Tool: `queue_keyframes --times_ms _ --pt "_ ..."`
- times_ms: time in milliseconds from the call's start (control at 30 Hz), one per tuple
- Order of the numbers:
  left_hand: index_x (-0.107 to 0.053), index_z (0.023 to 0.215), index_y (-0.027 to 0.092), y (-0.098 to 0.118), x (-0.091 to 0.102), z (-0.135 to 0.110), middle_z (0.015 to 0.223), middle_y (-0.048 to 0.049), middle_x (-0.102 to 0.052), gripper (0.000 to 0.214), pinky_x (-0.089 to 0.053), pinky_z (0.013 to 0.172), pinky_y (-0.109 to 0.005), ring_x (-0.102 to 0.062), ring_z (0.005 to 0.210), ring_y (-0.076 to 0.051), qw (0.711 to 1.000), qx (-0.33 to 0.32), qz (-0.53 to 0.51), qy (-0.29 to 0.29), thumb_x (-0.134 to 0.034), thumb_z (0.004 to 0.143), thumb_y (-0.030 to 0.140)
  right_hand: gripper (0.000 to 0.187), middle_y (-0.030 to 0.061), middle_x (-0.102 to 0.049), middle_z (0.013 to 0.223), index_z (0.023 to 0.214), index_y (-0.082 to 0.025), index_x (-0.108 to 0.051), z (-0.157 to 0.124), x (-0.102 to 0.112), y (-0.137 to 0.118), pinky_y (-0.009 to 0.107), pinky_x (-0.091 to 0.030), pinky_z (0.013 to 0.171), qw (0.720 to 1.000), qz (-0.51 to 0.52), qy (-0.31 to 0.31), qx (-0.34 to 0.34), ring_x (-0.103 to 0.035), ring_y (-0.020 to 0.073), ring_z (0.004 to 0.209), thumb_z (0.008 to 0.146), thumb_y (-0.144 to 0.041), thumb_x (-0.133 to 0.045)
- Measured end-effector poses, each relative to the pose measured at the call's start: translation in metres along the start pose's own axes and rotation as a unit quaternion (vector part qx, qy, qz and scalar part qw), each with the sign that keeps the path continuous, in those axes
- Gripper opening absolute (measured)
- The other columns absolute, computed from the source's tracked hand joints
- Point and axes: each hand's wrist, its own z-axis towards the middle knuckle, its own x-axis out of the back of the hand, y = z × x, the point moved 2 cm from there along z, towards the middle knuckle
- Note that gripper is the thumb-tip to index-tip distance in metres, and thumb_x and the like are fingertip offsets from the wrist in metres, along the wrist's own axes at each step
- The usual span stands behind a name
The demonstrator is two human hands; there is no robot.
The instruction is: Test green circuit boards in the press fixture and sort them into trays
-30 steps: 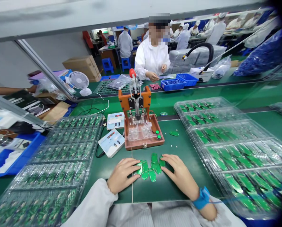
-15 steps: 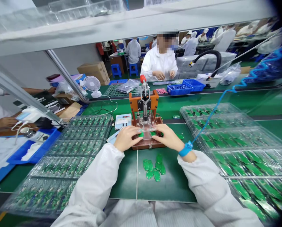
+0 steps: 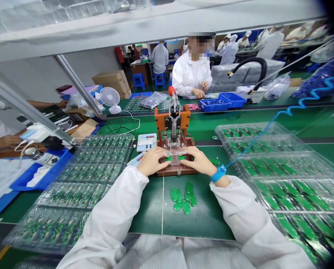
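Observation:
Ahead of me stands a test fixture with an orange frame, a red-tipped toggle clamp and a brown base. My left hand is at the left of its base, thumb and fingers closed around the edges of a green circuit board. At the right side, my right hand has its thumb and fingers around another green circuit board. Both boards lie low in the fixture, partly covered by my fingers. A blue strap circles my right wrist. Several loose green boards lie on the mat in front of the fixture.
Clear trays of boards stand at left and right. A small meter sits beside the fixture. The wrist strap's blue coiled cord runs up rightward. Across the bench are a fan, blue bins and a co-worker.
The view has shifted slightly. My hands remain at the fixture around the two boards with little visible movement. The co-worker's hands across the bench have come closer together.

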Motion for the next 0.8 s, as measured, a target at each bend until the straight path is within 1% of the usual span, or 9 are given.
queue_keyframes --times_ms 200,267,367,433,533,633,733,800 --pt "-0.072 0.103 0.020 0.001 -0.004 -0.007 0.114 -0.0066 -0.074 0.015 -0.052 0.101 -0.047 -0.063 0.114 -0.027 0.999 0.019 -0.042 0.027 -0.071 0.092 0.031 0.028 0.0090 -0.073 0.123 0.111 -0.025 -0.072 -0.007 -0.005 0.008 0.048 -0.052 0.107 0.999 0.036 0.030 -0.019 -0.066 0.0271 0.121 0.086 -0.036 -0.075" --pt "-0.072 0.106 0.020 0.005 -0.005 -0.013 0.121 -0.0085 -0.072 0.020 -0.051 0.104 -0.049 -0.061 0.119 -0.028 0.998 0.028 -0.047 0.043 -0.068 0.095 0.035 0.030 0.0090 -0.072 0.123 0.112 -0.025 -0.072 -0.007 -0.005 0.009 0.048 -0.052 0.107 0.998 0.042 0.035 -0.021 -0.066 0.0269 0.120 0.086 -0.038 -0.075" --pt "-0.070 0.116 0.018 0.016 -0.007 -0.025 0.140 -0.0147 -0.060 0.028 -0.047 0.108 -0.054 -0.055 0.130 -0.032 0.994 0.040 -0.022 0.094 -0.062 0.098 0.039 0.029 0.0091 -0.072 0.124 0.111 -0.025 -0.072 -0.007 -0.005 0.007 0.049 -0.051 0.108 0.998 0.044 0.032 -0.020 -0.065 0.0270 0.121 0.086 -0.039 -0.074" --pt "-0.065 0.124 0.018 0.027 -0.010 -0.036 0.147 -0.0171 -0.053 0.031 -0.046 0.108 -0.054 -0.052 0.134 -0.032 0.989 0.043 -0.012 0.141 -0.060 0.099 0.036 0.025 0.0087 -0.072 0.123 0.107 -0.026 -0.073 -0.006 -0.005 0.005 0.050 -0.050 0.109 0.999 0.043 0.023 -0.017 -0.064 0.0273 0.123 0.087 -0.039 -0.074" --pt "-0.060 0.130 0.020 0.043 -0.020 -0.052 0.144 -0.0164 -0.054 0.033 -0.049 0.105 -0.048 -0.055 0.130 -0.028 0.982 0.027 -0.019 0.188 -0.059 0.099 0.029 0.020 0.0076 -0.074 0.121 0.103 -0.026 -0.075 -0.004 -0.003 0.003 0.050 -0.048 0.111 0.999 0.038 0.008 -0.013 -0.062 0.0273 0.125 0.087 -0.038 -0.074" --pt "-0.061 0.127 0.020 0.054 -0.031 -0.062 0.135 -0.0139 -0.061 0.030 -0.050 0.104 -0.046 -0.058 0.125 -0.027 0.979 -0.003 -0.022 0.202 -0.061 0.097 0.023 0.019 0.0074 -0.075 0.119 0.101 -0.026 -0.076 -0.004 -0.002 0.002 0.051 -0.048 0.111 0.999 0.031 -0.001 -0.014 -0.060 0.0282 0.126 0.088 -0.039 -0.073" --pt "-0.063 0.122 0.021 0.057 -0.038 -0.066 0.129 -0.0115 -0.066 0.027 -0.050 0.105 -0.048 -0.057 0.126 -0.028 0.979 -0.010 0.000 0.204 -0.062 0.095 0.018 0.019 0.0076 -0.076 0.117 0.101 -0.027 -0.077 -0.006 -0.003 -0.001 0.056 -0.046 0.111 1.000 0.023 0.004 -0.016 -0.057 0.0304 0.128 0.089 -0.040 -0.070" --pt "-0.064 0.121 0.020 0.056 -0.040 -0.067 0.129 -0.0114 -0.066 0.026 -0.049 0.105 -0.049 -0.056 0.128 -0.028 0.977 0.005 0.013 0.213 -0.061 0.096 0.017 0.017 0.0069 -0.074 0.123 0.099 -0.029 -0.078 -0.008 -0.003 -0.003 0.059 -0.044 0.112 1.000 0.022 0.015 -0.014 -0.055 0.0316 0.132 0.089 -0.041 -0.071"
